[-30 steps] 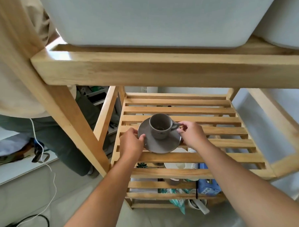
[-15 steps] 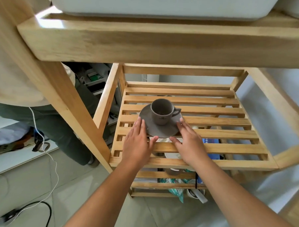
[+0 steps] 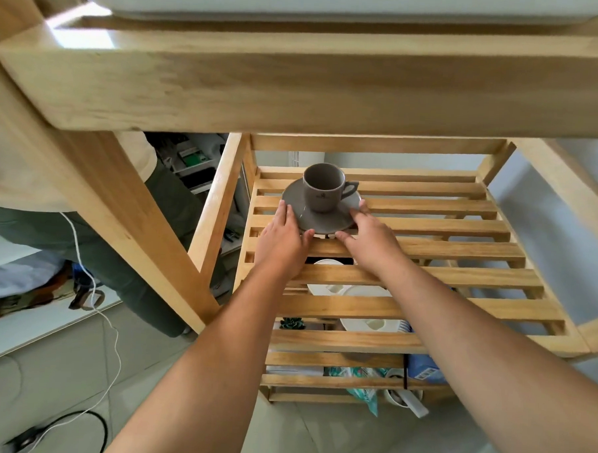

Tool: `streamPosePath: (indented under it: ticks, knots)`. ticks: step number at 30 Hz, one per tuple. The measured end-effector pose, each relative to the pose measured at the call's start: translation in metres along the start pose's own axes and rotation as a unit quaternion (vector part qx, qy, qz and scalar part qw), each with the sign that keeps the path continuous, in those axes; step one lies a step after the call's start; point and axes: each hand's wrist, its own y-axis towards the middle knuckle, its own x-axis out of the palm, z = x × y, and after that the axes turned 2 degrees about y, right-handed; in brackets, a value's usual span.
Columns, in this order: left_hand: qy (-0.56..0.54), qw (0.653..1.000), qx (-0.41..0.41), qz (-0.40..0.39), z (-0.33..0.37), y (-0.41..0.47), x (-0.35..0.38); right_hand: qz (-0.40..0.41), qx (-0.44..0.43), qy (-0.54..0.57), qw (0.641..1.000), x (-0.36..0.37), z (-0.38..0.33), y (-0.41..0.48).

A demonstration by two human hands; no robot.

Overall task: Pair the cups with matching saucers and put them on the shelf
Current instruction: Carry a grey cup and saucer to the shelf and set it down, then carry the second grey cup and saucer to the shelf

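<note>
A grey cup stands upright on a matching grey saucer, handle pointing right. The pair rests on the slatted wooden shelf, toward its back left. My left hand lies flat with its fingertips against the saucer's near left rim. My right hand lies flat with fingers spread, touching the saucer's near right rim. Neither hand grips anything.
A thick wooden top rail runs overhead with a white tub on it. Below the slats lie white dishes and other items. Another person stands at the left beside the shelf's leg. A white cable trails over the floor.
My hands have let go of the saucer and cup handle and flattened out, sliding the cup and saucer toward the back of the shelf. The camera has dropped lower.
</note>
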Motion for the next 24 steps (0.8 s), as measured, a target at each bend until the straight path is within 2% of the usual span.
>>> streamPosePath:
  ticks: [7,13,18,24]
  knots:
    - [-0.007,1.0,-0.008,-0.007,0.004,0.015,-0.004,-0.003,0.012,-0.003,1.0,-0.002,-0.001,0.013]
    - [-0.061,0.997,-0.005,0.042,0.022,-0.011,-0.021,0.046,-0.018,0.078,0.996,-0.022,-0.003,-0.018]
    - [-0.107,0.99,0.062,0.068,0.055,-0.071,-0.045,0.112,-0.051,0.145,0.982,-0.067,0.007,-0.101]
    - [-0.157,0.976,0.148,0.022,0.124,-0.164,-0.049,0.201,0.018,0.227,0.953,-0.111,0.058,-0.252]
